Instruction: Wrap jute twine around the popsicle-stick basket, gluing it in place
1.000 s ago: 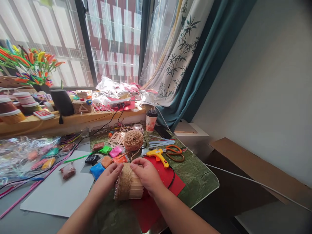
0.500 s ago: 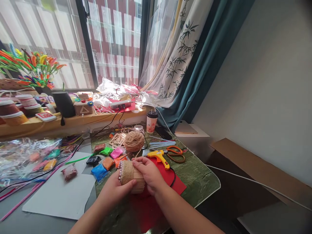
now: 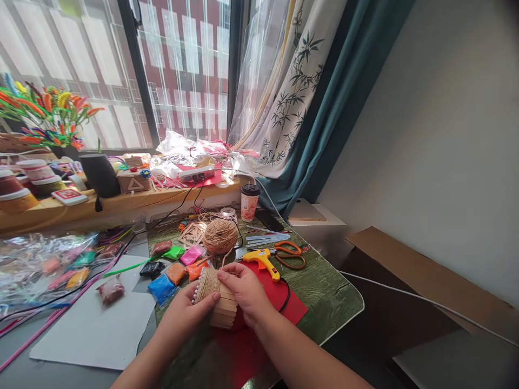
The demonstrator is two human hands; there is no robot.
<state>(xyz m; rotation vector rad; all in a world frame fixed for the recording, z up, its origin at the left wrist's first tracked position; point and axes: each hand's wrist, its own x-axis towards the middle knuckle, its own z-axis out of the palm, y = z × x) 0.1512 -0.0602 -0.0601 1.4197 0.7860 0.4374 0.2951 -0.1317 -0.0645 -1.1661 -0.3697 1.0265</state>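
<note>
1. The right hand [image 3: 245, 292], in front of the twine ball [image 3: 220, 236], covers the stick holder's [image 3: 225, 313] right side; the left hand [image 3: 184, 316] hides its left side
2. The red sheet [image 3: 290, 308] there lies partly under the stick holder and both hands
3. Left of the twine ball, the clear bag [image 3: 36, 265] is blurred and cut by the picture's edge
4. Behind the twine ball, the cup's [image 3: 248, 204] print is too small to read

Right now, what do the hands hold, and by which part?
A wooden-stick cylinder: left hand grips its twine-wrapped end, right hand its bare-stick end.
</note>
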